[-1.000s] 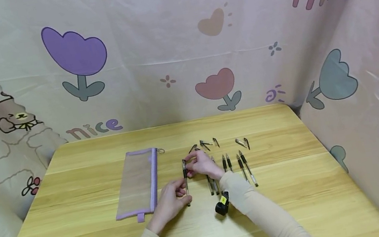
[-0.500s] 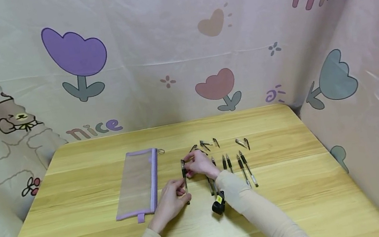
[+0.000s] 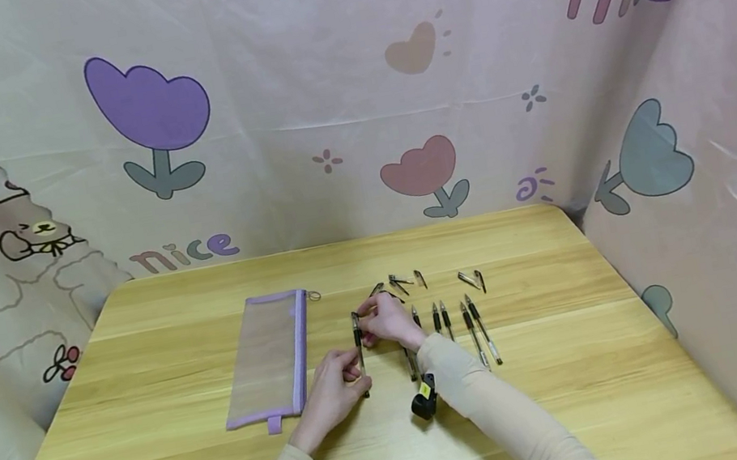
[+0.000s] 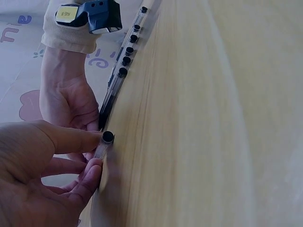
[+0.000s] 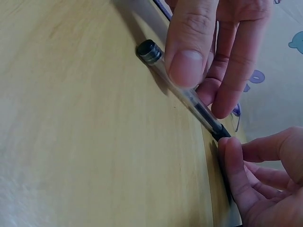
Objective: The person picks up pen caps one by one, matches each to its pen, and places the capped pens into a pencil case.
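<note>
A clear-barrelled pen [image 3: 361, 359] with a black grip lies lengthwise between both hands in the head view, a cap on its far end. My left hand [image 3: 330, 389] pinches its near end between thumb and finger. At the far end, my right hand [image 3: 388, 320] holds the dark grip part with its fingertips. The right wrist view shows the pen's black end plug [image 5: 149, 51] beside the left thumb [image 5: 187, 68], and the right fingers [image 5: 233, 156] at the grip. To the right, several uncapped pens [image 3: 471, 331] lie in a row, partly covered by the right hand and forearm.
A mesh zip pouch with a purple edge [image 3: 302, 340] lies flat on the left of the wooden table [image 3: 147, 400]. Several loose pen caps [image 3: 399, 284] are scattered behind the pens, with two more caps [image 3: 470, 279] farther right. A printed curtain [image 3: 282, 72] hangs behind the table.
The pen and right hand have shifted slightly left, and the right forearm has moved a little left too. Both hands keep their hold; the left hand is nearly still.
</note>
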`<state>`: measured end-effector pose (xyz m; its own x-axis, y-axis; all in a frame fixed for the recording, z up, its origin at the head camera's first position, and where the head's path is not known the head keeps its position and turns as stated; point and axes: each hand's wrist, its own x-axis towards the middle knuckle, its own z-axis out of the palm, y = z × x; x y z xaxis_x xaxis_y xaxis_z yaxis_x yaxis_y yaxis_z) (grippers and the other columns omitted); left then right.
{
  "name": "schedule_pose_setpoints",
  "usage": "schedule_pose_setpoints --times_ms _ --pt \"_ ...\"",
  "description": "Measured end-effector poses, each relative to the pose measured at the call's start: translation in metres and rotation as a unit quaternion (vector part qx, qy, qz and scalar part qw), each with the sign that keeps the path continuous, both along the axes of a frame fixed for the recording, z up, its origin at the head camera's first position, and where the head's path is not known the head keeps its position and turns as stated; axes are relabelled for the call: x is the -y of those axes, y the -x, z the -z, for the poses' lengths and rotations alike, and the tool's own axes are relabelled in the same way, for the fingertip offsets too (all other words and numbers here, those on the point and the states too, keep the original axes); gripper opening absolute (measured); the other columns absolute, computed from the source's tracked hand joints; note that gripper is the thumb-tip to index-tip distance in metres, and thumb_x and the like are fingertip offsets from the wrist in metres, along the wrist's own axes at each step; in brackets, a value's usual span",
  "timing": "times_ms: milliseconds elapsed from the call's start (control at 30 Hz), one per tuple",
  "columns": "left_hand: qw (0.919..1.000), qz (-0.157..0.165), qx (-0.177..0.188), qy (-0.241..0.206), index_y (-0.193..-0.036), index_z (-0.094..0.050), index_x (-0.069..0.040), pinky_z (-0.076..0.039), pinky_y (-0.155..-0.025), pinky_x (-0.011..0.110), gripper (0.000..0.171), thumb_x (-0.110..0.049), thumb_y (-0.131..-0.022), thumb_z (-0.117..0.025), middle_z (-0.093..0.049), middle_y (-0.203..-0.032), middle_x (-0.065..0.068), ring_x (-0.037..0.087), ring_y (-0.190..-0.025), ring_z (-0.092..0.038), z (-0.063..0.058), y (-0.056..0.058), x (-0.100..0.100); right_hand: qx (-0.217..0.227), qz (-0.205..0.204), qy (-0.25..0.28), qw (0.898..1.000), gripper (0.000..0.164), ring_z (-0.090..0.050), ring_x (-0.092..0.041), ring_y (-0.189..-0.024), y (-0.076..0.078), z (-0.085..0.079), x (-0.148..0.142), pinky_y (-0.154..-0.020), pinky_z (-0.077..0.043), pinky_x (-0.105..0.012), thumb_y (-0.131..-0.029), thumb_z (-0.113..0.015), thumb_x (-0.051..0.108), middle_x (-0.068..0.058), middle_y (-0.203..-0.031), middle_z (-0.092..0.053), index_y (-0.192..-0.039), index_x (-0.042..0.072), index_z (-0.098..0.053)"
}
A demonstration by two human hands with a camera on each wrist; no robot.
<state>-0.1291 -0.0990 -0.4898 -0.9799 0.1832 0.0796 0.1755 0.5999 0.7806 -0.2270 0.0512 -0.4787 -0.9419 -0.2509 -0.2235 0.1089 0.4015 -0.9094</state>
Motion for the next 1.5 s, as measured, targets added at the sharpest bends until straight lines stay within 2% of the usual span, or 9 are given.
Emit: schedule_pose_setpoints --times_ms 467,967,1233,1500 --pt "0.9999 -0.016 0.003 0.005 -0.127 -0.062 0.011 -0.054 -0.076 0.022 0.048 0.001 -0.081 -0.073 -0.063 -0.101 0.011 0.015 -0.087 -0.060 0.001 0.001 0.000 -0.007 0.002 -0.006 1.000 0.026 -0.066 -0.013 -0.052 0.000 0.000 0.002 -0.055 -0.059 -0.029 -0.094 -0.066 0.005 -0.016 -0.081 -0.074 -0.119 -0.003 -0.065" --pt "0.9991 -0.038 0.002 0.020 -0.127 -0.061 0.012 -0.054 -0.082 0.029 0.048 0.001 -0.082 -0.071 -0.062 -0.103 0.013 0.017 -0.090 -0.059 0.003 0.003 0.006 -0.043 0.003 -0.033 0.999 0.024 -0.064 -0.013 -0.047 0.004 0.002 0.014 -0.050 -0.057 -0.026 -0.093 -0.068 0.008 -0.014 -0.072 -0.074 -0.116 0.000 -0.068" --pt "0.9989 -0.041 -0.008 0.023 -0.126 -0.063 0.012 -0.051 -0.080 0.028 0.047 0.001 -0.081 -0.072 -0.064 -0.100 0.012 0.018 -0.089 -0.060 0.002 0.004 0.009 -0.049 0.005 -0.030 0.998 0.023 -0.063 -0.014 -0.046 0.005 0.003 0.017 -0.050 -0.057 -0.028 -0.094 -0.067 0.008 -0.013 -0.068 -0.073 -0.115 0.001 -0.069" --pt "0.9987 -0.048 -0.008 0.013 -0.127 -0.062 0.011 -0.048 -0.079 0.027 0.047 -0.004 -0.084 -0.073 -0.062 -0.097 0.011 0.018 -0.088 -0.057 0.002 0.003 0.008 -0.063 -0.011 -0.006 0.998 0.028 -0.062 -0.012 -0.046 0.003 0.002 0.007 -0.051 -0.057 -0.028 -0.096 -0.065 0.009 -0.019 -0.076 -0.074 -0.121 -0.003 -0.066"
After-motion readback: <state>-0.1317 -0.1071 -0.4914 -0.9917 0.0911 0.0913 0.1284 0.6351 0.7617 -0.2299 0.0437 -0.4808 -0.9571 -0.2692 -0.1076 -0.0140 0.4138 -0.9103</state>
